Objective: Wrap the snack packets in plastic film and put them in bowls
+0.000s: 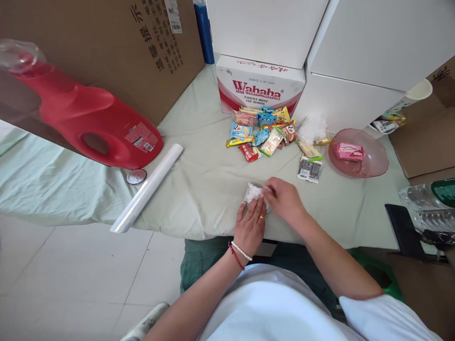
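Note:
A small, whitish, plastic-wrapped packet (252, 191) lies on the cloth near the table's front edge. My left hand (250, 219) rests on its lower part, fingers stretched out and pressing it down. At the packet's right edge, my right hand (284, 198) is closed in a pinch on the wrapping; the fingertips are slightly blurred. Both hands hide part of the packet, so its contents cannot be made out. Beyond the hands lies a pile of small wrapped snacks (261, 136). Right of it are a black-and-clear packet (309, 170) and crumpled clear plastic (313, 129).
A pink bowl (377, 158) holds a pink packet (350, 152). On the left are a roll of clear film (149, 187), a round lid (136, 176) and a large red bottle (117, 113). A Wahaha carton (261, 87) stands behind; a dark phone (403, 229) lies at right.

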### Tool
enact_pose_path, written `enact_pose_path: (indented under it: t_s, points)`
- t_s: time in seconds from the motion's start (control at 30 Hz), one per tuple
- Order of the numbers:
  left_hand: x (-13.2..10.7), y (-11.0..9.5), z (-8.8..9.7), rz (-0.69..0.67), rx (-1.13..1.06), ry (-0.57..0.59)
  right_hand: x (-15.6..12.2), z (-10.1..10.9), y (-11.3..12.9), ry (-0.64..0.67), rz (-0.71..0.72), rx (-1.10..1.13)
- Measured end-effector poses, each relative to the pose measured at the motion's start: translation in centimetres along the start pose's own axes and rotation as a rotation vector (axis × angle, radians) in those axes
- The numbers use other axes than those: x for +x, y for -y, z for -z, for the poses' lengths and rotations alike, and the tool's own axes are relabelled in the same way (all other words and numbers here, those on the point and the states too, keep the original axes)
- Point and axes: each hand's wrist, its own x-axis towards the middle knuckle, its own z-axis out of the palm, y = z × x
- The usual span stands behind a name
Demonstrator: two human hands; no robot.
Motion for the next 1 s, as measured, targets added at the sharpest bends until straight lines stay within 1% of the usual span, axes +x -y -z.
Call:
enact_pose_path:
  t_s: [0.1, 0.17, 0.2, 0.27, 0.33, 0.4, 0.47, 0.57, 0.67, 0.73, 0.8, 0.83, 0.9, 1.0]
  points:
    - [0.2, 0.3, 0.2, -0.013, -0.064, 0.008, 2.6, -1.9, 3.6, 0.175, 0.03, -0.258]
    - [0.0, 0.6, 0.9, -0.008, -0.119, -0.006, 3.3, -3.0, 4.8, 0.216, 0.045, -0.316]
    - [-0.4, 0.9, 1.4, -0.005, -0.145, -0.023, 3.3, -3.4, 5.0, 0.213, 0.051, -0.318]
    - [-1.6, 1.5, 2.6, -0.005, -0.179, -0.071, 2.6, -3.9, 5.0, 0.177, 0.055, -0.306]
    - [-3.2, 2.5, 3.7, -0.035, -0.186, -0.159, 1.7, -4.1, 4.8, 0.129, 0.072, -0.303]
    - [-4.6, 3.7, 4.7, -0.085, -0.18, -0.215, 0.8, -4.4, 4.5, 0.093, 0.123, -0.308]
    - [-5.3, 5.2, 5.3, -0.096, -0.173, -0.232, 0.2, -4.8, 4.2, 0.076, 0.195, -0.318]
    - [-4.7, 7.3, 5.5, -0.028, -0.147, -0.269, -0.4, -5.3, 3.8, 0.061, 0.243, -0.323]
    - [-3.3, 8.7, 5.0, 0.038, -0.126, -0.319, -1.0, -4.6, 2.9, 0.027, 0.192, -0.291]
    - [-2.5, 9.2, 4.2, 0.071, -0.133, -0.325, -1.5, -3.0, 1.3, -0.052, 0.13, -0.207]
    - [-2.1, 9.4, 3.2, 0.111, -0.136, -0.31, -1.9, -0.3, -1.9, -0.197, 0.043, -0.047]
    - [-2.0, 9.4, 2.7, 0.134, -0.129, -0.302, -1.9, 1.5, -4.2, -0.286, -0.001, 0.054]
    - [-2.1, 9.2, 2.0, 0.166, -0.104, -0.304, -1.5, 5.8, -9.8, -0.47, -0.129, 0.239]
    - [-2.3, 9.0, 1.5, 0.17, -0.087, -0.323, -0.1, 12.6, -18.8, -0.725, -0.329, 0.37]
